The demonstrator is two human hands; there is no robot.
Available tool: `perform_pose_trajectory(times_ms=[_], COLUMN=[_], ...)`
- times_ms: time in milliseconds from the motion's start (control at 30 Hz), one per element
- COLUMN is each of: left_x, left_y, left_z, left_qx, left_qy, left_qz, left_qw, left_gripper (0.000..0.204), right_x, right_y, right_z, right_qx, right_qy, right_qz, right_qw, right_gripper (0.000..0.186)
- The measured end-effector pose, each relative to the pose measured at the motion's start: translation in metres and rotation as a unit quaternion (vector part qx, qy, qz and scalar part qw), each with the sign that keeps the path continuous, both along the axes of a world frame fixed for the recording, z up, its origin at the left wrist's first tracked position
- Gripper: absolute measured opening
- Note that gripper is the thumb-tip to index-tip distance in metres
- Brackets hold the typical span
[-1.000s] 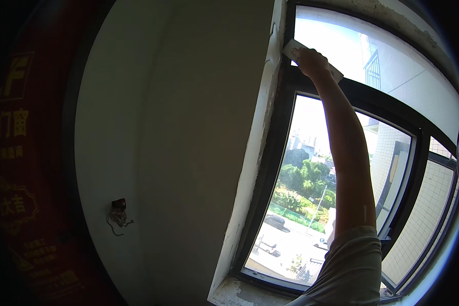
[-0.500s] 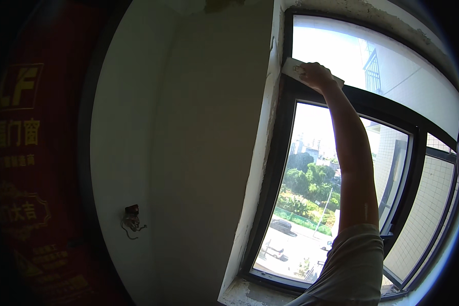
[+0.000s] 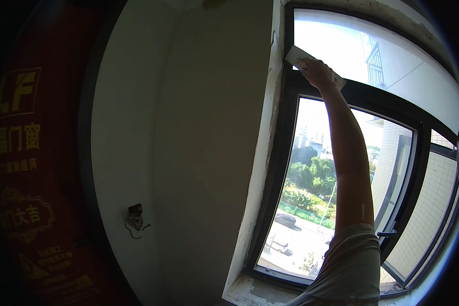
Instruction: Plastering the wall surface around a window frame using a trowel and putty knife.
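Note:
My right arm stretches up from the lower right in front of the window. My right hand [image 3: 317, 74] is closed on the handle of a pale, flat trowel [image 3: 293, 54]. The trowel lies at a slant across the left part of the upper pane, near the dark crossbar [image 3: 375, 97], its left end at the white plastered edge [image 3: 264, 153] of the window opening. The dark window frame [image 3: 285, 127] runs down beside that rough edge. My left hand is not in view.
A shaded wall [image 3: 204, 153] fills the middle left, with loose wires in a wall box [image 3: 135, 219]. A red printed sheet [image 3: 56, 194] stands at the far left. The window handle [image 3: 386, 233] is right of my arm. The rough sill [image 3: 255, 290] shows at the bottom.
My hand and the trowel appear lower half a second ago and slightly higher again now, with the trowel a little more slanted. The whole view has also shifted a little.

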State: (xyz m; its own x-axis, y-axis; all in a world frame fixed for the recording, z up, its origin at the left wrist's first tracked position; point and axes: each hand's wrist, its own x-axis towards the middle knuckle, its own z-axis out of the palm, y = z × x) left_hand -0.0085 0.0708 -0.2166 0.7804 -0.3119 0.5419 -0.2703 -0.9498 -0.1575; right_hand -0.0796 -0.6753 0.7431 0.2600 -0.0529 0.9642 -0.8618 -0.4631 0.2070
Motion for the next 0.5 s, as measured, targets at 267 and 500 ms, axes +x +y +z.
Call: perform_pose_trajectory(times_ms=[267,500], left_x=[-0.059,-0.096], left_y=[-0.018,-0.025], left_z=[0.066,0.088], left_qx=[0.036,0.043], left_qy=[0.102,0.175], left_qz=[0.019,0.053], left_qw=[0.994,0.982], left_gripper=[0.026,0.024], right_x=[0.021,0.014], right_y=[0.009,0.009], right_z=[0.015,-0.01], right_qx=[-0.006,-0.025], right_qy=[0.07,0.063], right_qz=[-0.069,-0.05], right_qw=[0.995,0.996], right_gripper=[0.036,0.037])
